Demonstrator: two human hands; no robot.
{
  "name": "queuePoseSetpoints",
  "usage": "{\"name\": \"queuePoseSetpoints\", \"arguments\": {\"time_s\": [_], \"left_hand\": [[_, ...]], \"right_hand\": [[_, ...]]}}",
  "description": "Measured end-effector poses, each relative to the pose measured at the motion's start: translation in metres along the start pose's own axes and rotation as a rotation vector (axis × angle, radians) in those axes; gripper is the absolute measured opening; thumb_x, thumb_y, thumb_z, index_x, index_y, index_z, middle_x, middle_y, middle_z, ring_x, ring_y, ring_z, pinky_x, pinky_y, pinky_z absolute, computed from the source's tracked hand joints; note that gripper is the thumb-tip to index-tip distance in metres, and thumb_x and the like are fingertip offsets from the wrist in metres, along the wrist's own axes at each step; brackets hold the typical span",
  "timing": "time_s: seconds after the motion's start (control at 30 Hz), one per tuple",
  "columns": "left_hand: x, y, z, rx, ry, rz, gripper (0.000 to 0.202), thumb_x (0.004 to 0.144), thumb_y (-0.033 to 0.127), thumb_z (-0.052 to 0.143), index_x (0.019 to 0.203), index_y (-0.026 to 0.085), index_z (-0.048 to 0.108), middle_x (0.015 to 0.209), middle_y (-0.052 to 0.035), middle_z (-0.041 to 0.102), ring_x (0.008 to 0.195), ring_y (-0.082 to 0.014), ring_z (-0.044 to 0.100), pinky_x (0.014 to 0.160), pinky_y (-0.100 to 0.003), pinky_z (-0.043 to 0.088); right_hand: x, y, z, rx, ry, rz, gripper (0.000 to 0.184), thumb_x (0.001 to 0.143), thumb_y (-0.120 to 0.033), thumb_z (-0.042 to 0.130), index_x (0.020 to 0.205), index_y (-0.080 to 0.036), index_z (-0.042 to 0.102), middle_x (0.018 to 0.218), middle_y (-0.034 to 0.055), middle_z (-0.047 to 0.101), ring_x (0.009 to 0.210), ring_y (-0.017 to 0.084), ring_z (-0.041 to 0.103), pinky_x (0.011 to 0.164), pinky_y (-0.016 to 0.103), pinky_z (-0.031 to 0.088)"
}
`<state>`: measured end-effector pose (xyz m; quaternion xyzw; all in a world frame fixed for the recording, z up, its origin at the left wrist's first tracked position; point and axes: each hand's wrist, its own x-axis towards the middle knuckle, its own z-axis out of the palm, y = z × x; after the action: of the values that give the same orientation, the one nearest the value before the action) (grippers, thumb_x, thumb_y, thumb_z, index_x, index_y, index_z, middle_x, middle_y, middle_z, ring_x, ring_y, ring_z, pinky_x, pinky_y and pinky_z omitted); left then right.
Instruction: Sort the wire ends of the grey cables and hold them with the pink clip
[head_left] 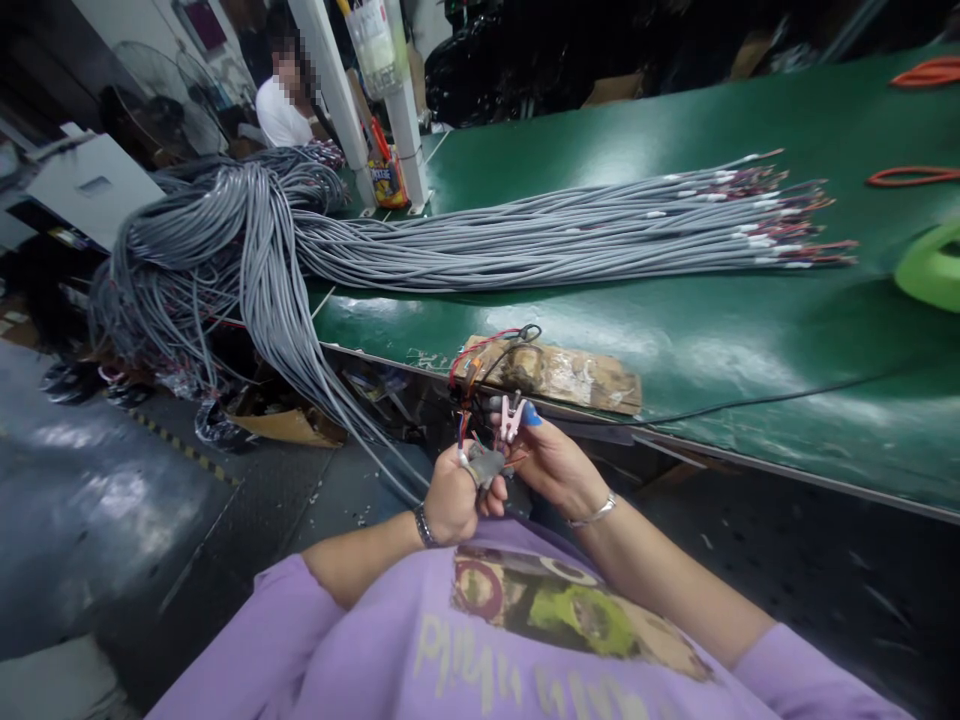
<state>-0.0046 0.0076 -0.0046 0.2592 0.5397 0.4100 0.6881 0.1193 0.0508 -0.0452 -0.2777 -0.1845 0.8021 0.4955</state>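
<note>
My left hand (pixel 452 497) is closed around the end of a grey cable (pixel 397 470), near several thin coloured wires (pixel 463 428). A grey wrapping (pixel 486 463) shows at its thumb. Close beside it, my right hand (pixel 559 468) pinches a pale pink spring clip (pixel 511 418), its thumb tip covered in blue. Just beyond both hands, a worn board wrapped in brown tape (pixel 559 375) lies at the table edge, with red and black wires (pixel 487 345) at its left end. Fingers hide where the wires and clip meet.
A long bundle of grey cables (pixel 525 235) lies across the green table (pixel 720 350) and hangs over its left side. A white post (pixel 409 130) stands behind it. Orange loops (pixel 911 177) and a green object (pixel 934 265) lie right. A person (pixel 285 110) is at back left.
</note>
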Motion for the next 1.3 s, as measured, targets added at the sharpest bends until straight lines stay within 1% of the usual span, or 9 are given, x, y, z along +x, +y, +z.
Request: {"name": "queuePoseSetpoints", "arguments": {"time_s": [0.13,0.23,0.43,0.57,0.77,0.9,1.03,1.13,1.3], "left_hand": [[0.000,0.001,0.001,-0.041,0.002,-0.034,0.053,0.045,0.056,0.079,0.064,0.020,0.045,0.040,0.0048,0.054,0.027,-0.0077,0.043,0.029,-0.017,0.023],[-0.002,0.002,0.001,-0.059,0.012,-0.010,0.054,0.045,0.057,0.079,0.063,0.021,0.043,0.040,0.0048,0.054,0.027,-0.0080,0.043,0.029,-0.017,0.023],[-0.007,0.002,-0.004,-0.056,-0.004,0.026,0.057,0.043,0.057,0.082,0.062,0.020,0.042,0.039,0.0046,0.054,0.026,-0.0079,0.043,0.030,-0.017,0.026],[-0.008,0.002,-0.007,-0.061,0.032,0.063,0.056,0.043,0.057,0.082,0.062,0.020,0.044,0.039,0.0033,0.056,0.026,-0.0086,0.044,0.029,-0.017,0.026],[-0.007,0.003,-0.004,-0.047,0.055,0.084,0.053,0.045,0.054,0.082,0.063,0.020,0.046,0.040,0.0033,0.056,0.027,-0.0083,0.044,0.030,-0.016,0.026],[-0.005,0.004,-0.002,-0.071,0.051,0.073,0.053,0.046,0.055,0.080,0.066,0.020,0.046,0.042,0.0034,0.056,0.028,-0.0087,0.045,0.031,-0.017,0.026],[-0.002,0.003,0.000,-0.081,0.047,0.064,0.052,0.047,0.055,0.079,0.066,0.020,0.046,0.043,0.0043,0.055,0.028,-0.0075,0.045,0.031,-0.017,0.024],[0.000,0.002,0.001,-0.076,0.055,0.056,0.052,0.048,0.056,0.078,0.066,0.020,0.045,0.042,0.0052,0.054,0.028,-0.0070,0.044,0.031,-0.017,0.024],[0.001,0.000,0.001,-0.053,0.057,0.041,0.052,0.048,0.058,0.077,0.066,0.020,0.044,0.042,0.0045,0.055,0.029,-0.0072,0.045,0.031,-0.017,0.024]], "right_hand": [[0.000,0.001,0.001,0.006,0.012,0.012,0.038,0.057,-0.051,0.087,0.080,-0.022,0.077,0.063,-0.0016,0.071,0.054,0.013,0.059,0.054,0.025,0.049],[-0.002,0.000,0.005,0.046,0.030,0.014,0.038,0.057,-0.050,0.088,0.079,-0.021,0.076,0.070,-0.0015,0.073,0.057,0.012,0.058,0.056,0.024,0.049],[-0.004,-0.002,0.009,0.059,0.006,0.003,0.033,0.063,-0.052,0.084,0.078,-0.025,0.073,0.076,-0.0022,0.073,0.062,0.012,0.059,0.056,0.023,0.047],[-0.005,-0.004,0.010,0.026,-0.023,0.032,0.032,0.070,-0.055,0.078,0.081,-0.025,0.073,0.076,-0.0008,0.073,0.061,0.012,0.060,0.056,0.024,0.046],[-0.005,-0.007,0.010,-0.037,0.002,0.013,0.029,0.071,-0.049,0.080,0.078,-0.022,0.073,0.072,-0.0004,0.072,0.060,0.011,0.059,0.057,0.023,0.047],[-0.003,-0.003,0.005,-0.043,0.000,-0.023,0.031,0.074,-0.053,0.076,0.079,-0.022,0.072,0.073,0.0003,0.072,0.061,0.013,0.060,0.059,0.027,0.049],[0.000,0.000,0.001,-0.033,-0.027,0.024,0.030,0.076,-0.050,0.075,0.084,-0.021,0.072,0.071,0.0010,0.071,0.064,0.016,0.062,0.066,0.031,0.050],[0.002,0.001,0.001,0.007,-0.014,0.024,0.026,0.074,-0.044,0.079,0.079,-0.020,0.073,0.067,0.0005,0.070,0.061,0.015,0.061,0.064,0.030,0.050],[0.003,0.002,0.004,0.048,0.071,-0.014,0.023,0.067,-0.040,0.085,0.073,-0.021,0.072,0.065,-0.0022,0.071,0.057,0.013,0.059,0.061,0.027,0.051]]}}
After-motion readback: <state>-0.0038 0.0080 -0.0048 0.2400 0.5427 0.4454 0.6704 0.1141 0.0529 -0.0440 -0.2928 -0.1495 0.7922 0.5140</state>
